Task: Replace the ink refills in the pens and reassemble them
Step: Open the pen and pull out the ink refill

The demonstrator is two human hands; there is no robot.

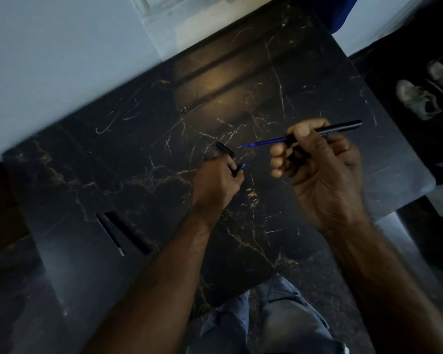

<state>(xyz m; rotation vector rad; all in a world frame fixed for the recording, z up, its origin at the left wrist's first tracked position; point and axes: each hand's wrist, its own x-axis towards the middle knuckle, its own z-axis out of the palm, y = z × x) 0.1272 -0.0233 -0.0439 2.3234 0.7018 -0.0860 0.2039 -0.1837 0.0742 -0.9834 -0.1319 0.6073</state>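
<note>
- Gripping the dark pen barrel point(338, 127) in the right hand point(320, 172), right of centre in the frame, fingers curled closed around it above the tabletop point(138, 154).
- Showing the blue ink refill point(262, 143) sticking out of the barrel's lower-left end, its tip pointing toward the left hand.
- Running barrel and refill along one long axis, from upper right down to lower left, only slightly tilted from level in the frame.
- Resting the left hand point(216, 182) low at frame centre, on or just over the tabletop, fingers pinching small dark pen parts point(237, 169) with a blue bit showing; exactly which parts, impossible to tell.
- Lying just above the left hand's fingers, a dark cap-like piece point(225, 148), near the refill tip but apart from it.
- Lying well apart at lower left, more pens point(113, 235), untouched.
- Judging the next move: bringing the left hand's piece up and right along that axis onto the refill tip, the left hand being nearer, the gap short.
</note>
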